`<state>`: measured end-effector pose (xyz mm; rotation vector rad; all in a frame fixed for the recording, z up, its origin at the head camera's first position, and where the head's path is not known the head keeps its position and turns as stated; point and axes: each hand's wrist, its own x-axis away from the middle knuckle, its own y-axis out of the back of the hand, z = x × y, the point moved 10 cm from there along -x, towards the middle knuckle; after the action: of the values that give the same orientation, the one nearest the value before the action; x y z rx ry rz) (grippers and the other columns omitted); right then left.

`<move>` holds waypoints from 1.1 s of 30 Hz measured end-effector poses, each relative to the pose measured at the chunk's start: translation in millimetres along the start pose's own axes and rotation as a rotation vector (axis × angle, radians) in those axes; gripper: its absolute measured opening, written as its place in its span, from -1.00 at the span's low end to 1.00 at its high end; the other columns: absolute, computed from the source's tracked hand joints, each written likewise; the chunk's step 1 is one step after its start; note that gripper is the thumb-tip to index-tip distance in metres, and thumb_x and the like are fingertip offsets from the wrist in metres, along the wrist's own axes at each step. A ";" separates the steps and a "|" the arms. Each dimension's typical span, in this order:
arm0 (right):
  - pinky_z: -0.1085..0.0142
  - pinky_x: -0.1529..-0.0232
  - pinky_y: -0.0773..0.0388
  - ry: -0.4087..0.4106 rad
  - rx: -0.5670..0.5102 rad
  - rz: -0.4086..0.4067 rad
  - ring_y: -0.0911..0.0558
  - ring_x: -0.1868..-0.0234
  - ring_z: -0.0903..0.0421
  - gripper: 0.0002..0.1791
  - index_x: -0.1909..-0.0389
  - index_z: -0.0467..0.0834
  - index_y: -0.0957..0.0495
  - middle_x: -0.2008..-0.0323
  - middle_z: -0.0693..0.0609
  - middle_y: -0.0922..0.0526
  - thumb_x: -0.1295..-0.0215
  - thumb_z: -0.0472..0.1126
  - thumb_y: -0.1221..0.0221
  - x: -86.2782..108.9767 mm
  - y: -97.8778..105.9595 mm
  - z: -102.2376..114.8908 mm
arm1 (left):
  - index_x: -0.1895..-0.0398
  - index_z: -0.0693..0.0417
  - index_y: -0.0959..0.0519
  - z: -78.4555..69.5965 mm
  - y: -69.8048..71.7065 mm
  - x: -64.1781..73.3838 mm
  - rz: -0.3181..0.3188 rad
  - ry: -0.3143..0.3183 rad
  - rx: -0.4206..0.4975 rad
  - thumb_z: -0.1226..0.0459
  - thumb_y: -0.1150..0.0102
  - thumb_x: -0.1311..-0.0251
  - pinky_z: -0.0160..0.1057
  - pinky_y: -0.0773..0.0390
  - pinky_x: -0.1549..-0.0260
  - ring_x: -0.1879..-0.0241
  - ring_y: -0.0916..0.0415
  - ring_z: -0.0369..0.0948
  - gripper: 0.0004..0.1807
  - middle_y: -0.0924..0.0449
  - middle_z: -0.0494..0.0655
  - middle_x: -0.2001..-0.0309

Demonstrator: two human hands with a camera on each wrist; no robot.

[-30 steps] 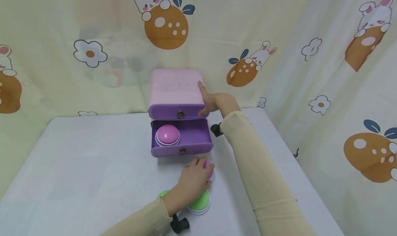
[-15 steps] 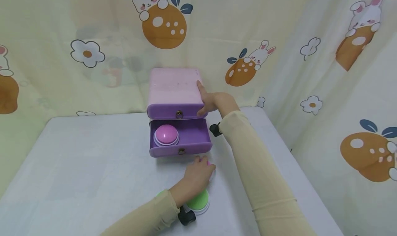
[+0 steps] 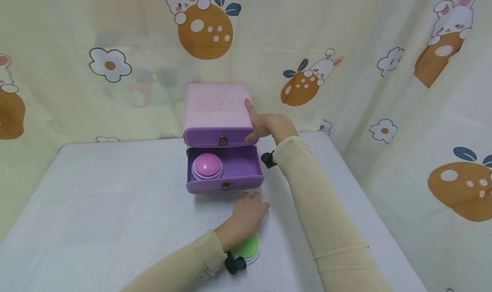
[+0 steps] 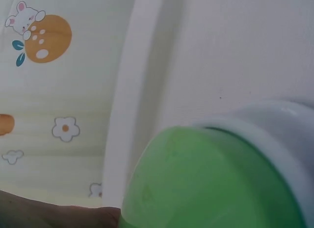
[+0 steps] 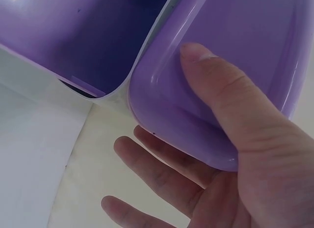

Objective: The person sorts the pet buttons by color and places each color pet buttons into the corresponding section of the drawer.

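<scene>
In the head view, a pink drawer box stands at the back of the table. Its lower purple drawer is pulled out, with a pink dome-topped push button in its left part. My right hand rests on the box's right front corner. The right wrist view has that thumb on the upper drawer front, the other fingers extended beside it. In front of the drawer my left hand grips a second pink button, mostly covered. A green button sits below its wrist.
White cloth covers the table. A printed curtain hangs right behind the box and along the right side. Each wrist carries a black camera mount, the left one beside the green button.
My left hand has shifted slightly right and farther over the pink button. A second green button, seen earlier at the left, is now hidden behind the sleeve. The right hand stays put.
</scene>
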<state>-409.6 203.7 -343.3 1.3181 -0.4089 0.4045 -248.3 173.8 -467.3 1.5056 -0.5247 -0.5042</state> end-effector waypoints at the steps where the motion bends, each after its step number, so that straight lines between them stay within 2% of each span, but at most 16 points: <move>1: -0.17 -0.40 -0.03 0.002 -0.004 0.002 -0.06 -0.45 -0.15 0.38 -0.33 0.32 0.79 -0.53 -0.09 0.22 -0.08 0.15 -0.32 -0.6 -0.3 -0.3 | 0.14 -0.26 -0.62 -0.8 -0.6 -0.9 0.001 -0.002 -0.001 0.17 -0.25 -0.12 -0.18 -0.56 0.55 0.27 -0.51 -0.07 -0.78 -0.56 -0.07 0.22; 9: -0.18 -0.41 0.01 0.012 -0.018 0.001 -0.01 -0.48 -0.15 0.38 -0.33 0.32 0.80 -0.53 -0.10 0.24 -0.09 0.13 -0.32 -1.6 -1.1 -0.4 | 0.05 -0.29 -0.59 -6.7 -7.1 -5.3 0.025 -0.022 0.022 0.09 -0.36 0.01 -0.13 -0.60 0.48 0.18 -0.50 -0.09 -0.62 -0.54 -0.11 0.13; 15: -0.19 -0.41 0.01 0.017 -0.019 0.007 -0.02 -0.47 -0.14 0.37 -0.32 0.33 0.81 -0.53 -0.09 0.24 -0.09 0.12 -0.31 -2.0 -1.4 0.9 | 0.00 -0.28 -0.56 -10.9 -4.1 -4.4 0.025 -0.054 0.043 0.00 -0.37 0.01 -0.15 -0.60 0.46 0.14 -0.47 -0.10 -0.55 -0.52 -0.12 0.10; 18: -0.18 -0.41 0.01 0.021 -0.018 0.007 -0.02 -0.47 -0.14 0.37 -0.32 0.33 0.80 -0.53 -0.09 0.24 -0.09 0.13 -0.31 -1.6 -1.2 2.2 | -0.01 -0.29 -0.55 -10.0 -4.2 -4.7 0.029 -0.070 0.057 0.00 -0.38 0.05 -0.18 -0.58 0.47 0.13 -0.46 -0.11 -0.52 -0.52 -0.11 0.10; 23: -0.18 -0.42 0.02 0.016 -0.017 0.004 -0.02 -0.47 -0.15 0.37 -0.32 0.33 0.81 -0.53 -0.11 0.23 -0.09 0.13 -0.31 -1.4 -0.6 2.2 | -0.11 -0.31 -0.51 -7.9 -3.3 -7.8 0.073 -0.090 0.049 0.06 -0.45 0.16 -0.19 -0.59 0.42 0.10 -0.46 -0.11 -0.37 -0.50 -0.07 0.03; 28: -0.18 -0.41 -0.01 0.005 -0.014 0.001 -0.05 -0.46 -0.15 0.38 -0.33 0.34 0.79 -0.52 -0.11 0.22 -0.07 0.15 -0.32 -0.6 -0.9 0.8 | -0.07 -0.31 -0.54 -11.1 -1.7 -9.4 0.104 -0.108 0.037 0.09 -0.48 0.17 -0.18 -0.60 0.40 0.14 -0.50 -0.08 -0.39 -0.53 -0.06 0.03; 33: -0.19 -0.40 -0.02 0.013 -0.021 0.000 -0.04 -0.46 -0.16 0.37 -0.33 0.33 0.79 -0.52 -0.13 0.21 -0.08 0.14 -0.32 0.3 -1.5 1.2 | -0.03 -0.34 -0.56 -13.7 -0.7 -8.8 0.104 -0.112 0.020 0.08 -0.49 0.19 -0.20 -0.59 0.42 0.17 -0.51 -0.09 -0.42 -0.54 -0.09 0.06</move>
<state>-408.7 202.3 -344.1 1.2948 -0.4013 0.4080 -246.8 190.0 -468.1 1.4661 -0.6937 -0.5056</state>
